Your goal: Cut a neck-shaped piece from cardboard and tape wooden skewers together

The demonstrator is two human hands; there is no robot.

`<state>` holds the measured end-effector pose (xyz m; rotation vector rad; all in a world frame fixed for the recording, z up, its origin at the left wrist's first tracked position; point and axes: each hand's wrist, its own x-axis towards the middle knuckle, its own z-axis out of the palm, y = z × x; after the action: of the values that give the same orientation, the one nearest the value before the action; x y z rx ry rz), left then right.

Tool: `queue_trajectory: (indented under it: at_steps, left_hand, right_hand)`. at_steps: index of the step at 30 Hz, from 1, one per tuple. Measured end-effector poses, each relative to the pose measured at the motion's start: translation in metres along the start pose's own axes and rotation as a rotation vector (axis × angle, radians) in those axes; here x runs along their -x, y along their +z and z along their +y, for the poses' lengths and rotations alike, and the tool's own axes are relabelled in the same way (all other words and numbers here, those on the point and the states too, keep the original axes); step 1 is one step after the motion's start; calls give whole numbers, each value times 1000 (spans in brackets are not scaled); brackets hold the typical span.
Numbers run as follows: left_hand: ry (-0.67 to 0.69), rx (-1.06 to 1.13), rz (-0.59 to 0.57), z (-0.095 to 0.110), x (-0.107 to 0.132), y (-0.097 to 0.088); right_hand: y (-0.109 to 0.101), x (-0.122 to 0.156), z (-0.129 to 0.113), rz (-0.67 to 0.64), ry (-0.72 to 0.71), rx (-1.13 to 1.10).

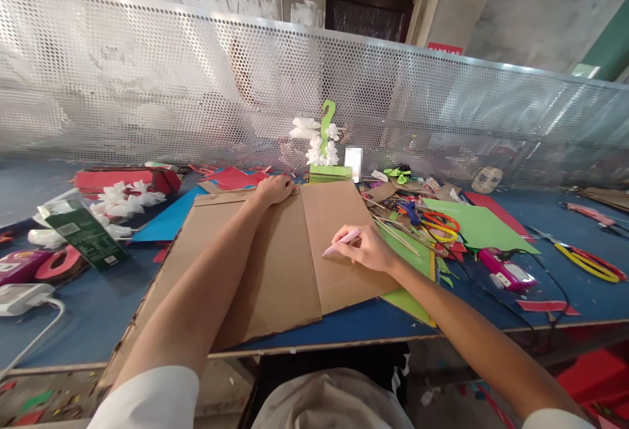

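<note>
A large brown cardboard sheet (275, 298) lies flat in front of me, with a crease running from its far side to its near edge. My left hand (276, 190) is at the sheet's far edge, fingers curled over a narrow cardboard strip there; its fingertips are partly hidden. My right hand (369, 250) pinches a pale pink marker (348, 240). The marker's tip points down and left, at the panel right of the crease. Whether the tip touches the cardboard, I cannot tell.
Behind the sheet stands a green stand with white paper flowers (322, 147). Scissors (590, 262), a magenta glue gun (506, 270), green paper (476, 224) and scraps lie right. At left are a dark green box (86, 232) and pink tape roll (61, 263). A perforated metal screen (196, 88) closes the back.
</note>
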<state>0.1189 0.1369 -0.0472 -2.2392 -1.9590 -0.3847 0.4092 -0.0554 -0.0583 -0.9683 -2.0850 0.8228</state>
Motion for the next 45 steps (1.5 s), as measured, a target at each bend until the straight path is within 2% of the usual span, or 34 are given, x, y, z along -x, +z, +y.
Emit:
queue_trajectory:
  at_steps: [16,22,28,33,38,45]
  left_hand:
    - [2,4,13,1,0,1]
    - [5,1,20,1,0,1]
    - [-5,13,17,3,2,-1]
    - [-9,21,6,3,3,-3]
    - [5,9,7,2,3,-3]
    - [15,4,3,1,3,-3]
  right_hand:
    - [3,1,-6,13,-6,74]
    - [8,0,-14,-53,-57,88]
    - [5,2,-15,16,-48,122]
    - [9,1,-15,-48,-68,131]
    - [9,1,-14,-7,-80,160]
    - [8,3,-20,-44,-65,136]
